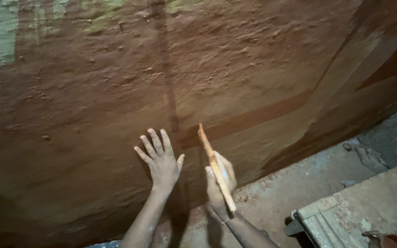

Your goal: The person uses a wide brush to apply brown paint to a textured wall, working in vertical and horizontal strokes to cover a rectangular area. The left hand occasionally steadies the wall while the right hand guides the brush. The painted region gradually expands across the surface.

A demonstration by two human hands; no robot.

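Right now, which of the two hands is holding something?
The right hand grips a thin wooden stick. The left hand is empty, fingers spread flat on the reddish wall.

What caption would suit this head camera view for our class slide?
Left hand pressed flat on a reddish-brown mud wall while the right hand holds a thin wooden stick against it.

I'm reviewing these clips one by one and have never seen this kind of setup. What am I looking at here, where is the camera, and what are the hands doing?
There is no machine: a person works with bare hands, filmed by one camera worn on the head. Both arms reach up from the bottom edge. The left hand lies flat, fingers spread, on a reddish-brown earthen wall. The right hand holds a thin, pale wooden stick with its upper tip at the wall. Lower right are a grey concrete floor and a worn, paint-flecked board.
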